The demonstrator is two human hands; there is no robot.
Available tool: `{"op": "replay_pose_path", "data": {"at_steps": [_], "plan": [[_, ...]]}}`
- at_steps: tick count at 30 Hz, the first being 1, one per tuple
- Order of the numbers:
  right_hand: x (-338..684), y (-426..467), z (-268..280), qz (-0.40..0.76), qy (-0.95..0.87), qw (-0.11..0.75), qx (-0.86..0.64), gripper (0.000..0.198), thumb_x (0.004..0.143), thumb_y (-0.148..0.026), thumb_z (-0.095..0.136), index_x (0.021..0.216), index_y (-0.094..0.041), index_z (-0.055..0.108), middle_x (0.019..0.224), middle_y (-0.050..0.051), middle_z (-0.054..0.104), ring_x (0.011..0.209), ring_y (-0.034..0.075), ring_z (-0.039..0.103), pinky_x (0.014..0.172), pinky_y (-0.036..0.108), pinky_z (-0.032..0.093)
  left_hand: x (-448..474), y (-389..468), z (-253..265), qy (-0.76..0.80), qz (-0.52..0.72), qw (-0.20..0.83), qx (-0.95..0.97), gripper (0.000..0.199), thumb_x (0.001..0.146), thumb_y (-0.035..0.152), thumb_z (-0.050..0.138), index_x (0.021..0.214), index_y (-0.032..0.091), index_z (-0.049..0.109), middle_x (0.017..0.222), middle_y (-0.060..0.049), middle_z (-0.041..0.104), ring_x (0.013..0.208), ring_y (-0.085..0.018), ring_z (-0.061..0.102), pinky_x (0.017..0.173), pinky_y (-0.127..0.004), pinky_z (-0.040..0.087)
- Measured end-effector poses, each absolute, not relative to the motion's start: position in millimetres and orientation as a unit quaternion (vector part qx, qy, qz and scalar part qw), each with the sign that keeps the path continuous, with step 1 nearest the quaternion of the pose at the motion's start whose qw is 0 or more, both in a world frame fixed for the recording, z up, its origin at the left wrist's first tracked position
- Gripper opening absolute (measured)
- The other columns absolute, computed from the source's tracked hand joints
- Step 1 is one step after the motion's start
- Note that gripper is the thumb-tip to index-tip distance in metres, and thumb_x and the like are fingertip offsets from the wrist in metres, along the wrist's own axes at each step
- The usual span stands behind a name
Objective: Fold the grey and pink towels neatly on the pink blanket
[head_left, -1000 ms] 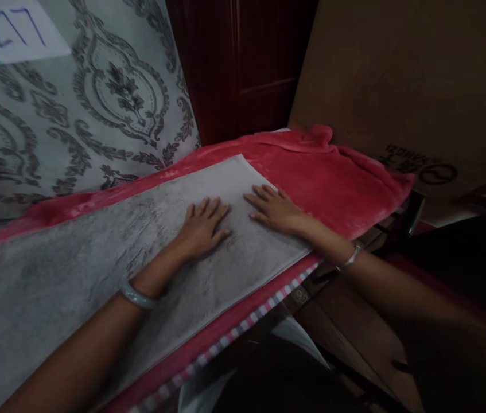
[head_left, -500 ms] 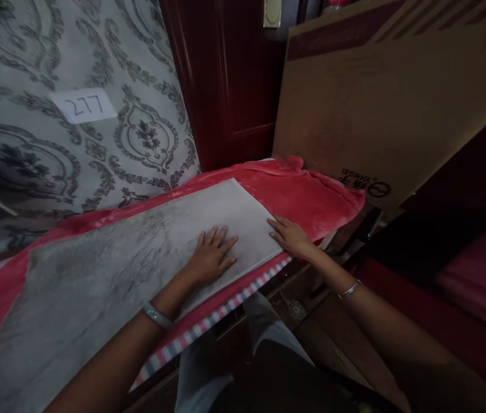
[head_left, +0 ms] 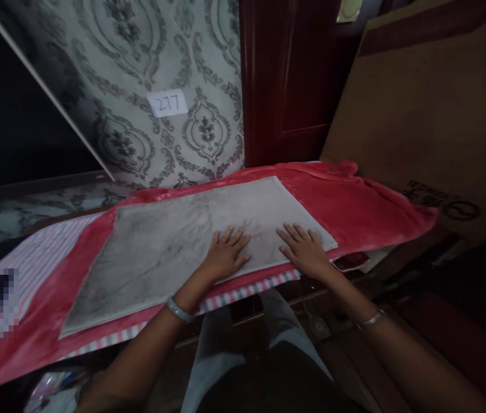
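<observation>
A grey plush cloth (head_left: 169, 241) is spread flat, its near edge running just in front of me. My left hand (head_left: 225, 255) lies on it near the middle of that edge, fingers spread. Closer to the cloth's right end rests my right hand (head_left: 305, 249), palm down with fingers apart. Neither hand grips anything. Beneath the grey cloth is a larger red plush blanket (head_left: 376, 215), showing on all sides. Under that, a striped pink, grey and white cloth (head_left: 47, 252) shows at the left and along the front edge.
Patterned wallpaper (head_left: 212, 69) with a paper label (head_left: 168, 103) reading 277 stands behind. A dark red door (head_left: 290, 74) and a large cardboard box (head_left: 432, 115) are at the back right. A dark screen-like panel (head_left: 23, 109) is at the left.
My view has turned left, bringing the cloth's left end and the dark panel into sight. My right hand has shifted from the cloth's right edge inward onto its surface, nearer my left hand.
</observation>
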State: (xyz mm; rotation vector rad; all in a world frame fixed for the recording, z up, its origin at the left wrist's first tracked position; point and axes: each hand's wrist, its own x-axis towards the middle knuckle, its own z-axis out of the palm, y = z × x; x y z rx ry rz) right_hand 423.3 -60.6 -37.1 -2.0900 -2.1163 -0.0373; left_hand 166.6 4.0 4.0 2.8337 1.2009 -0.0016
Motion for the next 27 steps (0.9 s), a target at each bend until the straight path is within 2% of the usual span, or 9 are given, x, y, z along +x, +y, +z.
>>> {"op": "replay_pose_path", "data": {"at_steps": [6,11,13,15,18,21,24,27], "plan": [[432.5,-60.4,-54.3,-0.02,-0.711,0.104,-0.695,0.059,0.097,-0.049,0.03,0.153,-0.035,0.041,0.162,0.002,0.032,0.15,0.029,0.026,0.119,0.058,0.023,42.7,-29.3,11.3,0.61,-0.007,-0.025,0.792,0.062,0.1,0.049,0.037,0.158,0.029,0.031,0.165,-0.007,0.024,0.153,-0.034,0.018,0.119,-0.065,0.019],[426.9,-47.7,-49.3,-0.01,-0.719,0.104,-0.687,0.06,0.096,-0.049,0.028,0.148,-0.029,0.048,0.157,0.009,0.041,0.147,0.033,0.032,0.112,0.065,0.029,-21.9,-54.1,7.2,0.752,-0.003,-0.056,0.656,0.062,0.1,0.046,0.035,0.157,0.02,0.033,0.164,-0.016,0.024,0.152,-0.036,0.021,0.117,-0.066,0.024],[396.3,-37.0,-30.8,-0.01,-0.742,0.113,-0.661,0.059,0.098,-0.047,0.026,0.147,-0.023,0.05,0.156,0.012,0.042,0.147,0.032,0.032,0.112,0.062,0.03,-27.3,-57.7,2.9,0.772,-0.003,-0.064,0.632,0.062,0.1,0.046,0.036,0.157,0.021,0.032,0.165,-0.015,0.021,0.153,-0.035,0.019,0.117,-0.065,0.023],[346.0,-25.7,-8.5,0.003,-0.787,0.127,-0.604,0.058,0.099,-0.043,0.03,0.149,-0.02,0.046,0.16,0.013,0.036,0.149,0.031,0.028,0.115,0.057,0.028,-26.5,-58.8,-0.2,0.777,-0.004,-0.066,0.626,0.063,0.1,0.047,0.037,0.158,0.023,0.029,0.166,-0.014,0.02,0.153,-0.035,0.017,0.118,-0.065,0.021],[259.0,-9.8,16.8,0.054,-0.855,0.137,-0.497,0.061,0.099,-0.043,0.037,0.155,-0.02,0.037,0.164,0.013,0.027,0.152,0.029,0.021,0.118,0.055,0.024,-24.6,-59.3,-1.2,0.777,-0.011,-0.06,0.626,0.064,0.1,0.049,0.038,0.158,0.028,0.027,0.167,-0.011,0.017,0.153,-0.036,0.015,0.117,-0.066,0.02],[203.5,6.1,21.6,0.113,-0.87,0.112,-0.466,0.063,0.099,-0.045,0.039,0.157,-0.021,0.033,0.166,0.011,0.02,0.153,0.028,0.014,0.12,0.056,0.016,-27.3,-59.9,0.1,0.774,-0.019,-0.057,0.63,0.062,0.1,0.051,0.039,0.158,0.032,0.026,0.167,-0.009,0.014,0.153,-0.036,0.014,0.117,-0.066,0.022],[206.7,22.5,8.0,0.112,-0.857,0.1,-0.493,0.062,0.1,-0.046,0.038,0.157,-0.022,0.034,0.165,0.01,0.023,0.153,0.027,0.015,0.121,0.055,0.013,-30.9,-59.4,1.2,0.775,-0.026,-0.056,0.629,0.061,0.1,0.051,0.037,0.158,0.033,0.026,0.167,-0.008,0.014,0.153,-0.037,0.013,0.117,-0.066,0.023],[260.5,33.0,-11.3,0.063,-0.82,0.093,-0.561,0.063,0.1,-0.049,0.037,0.156,-0.021,0.035,0.165,0.01,0.024,0.152,0.029,0.018,0.121,0.055,0.017,-30.9,-57.7,2.2,0.775,-0.038,-0.061,0.628,0.062,0.1,0.05,0.036,0.158,0.032,0.024,0.167,-0.01,0.015,0.153,-0.037,0.014,0.116,-0.065,0.023]]}}
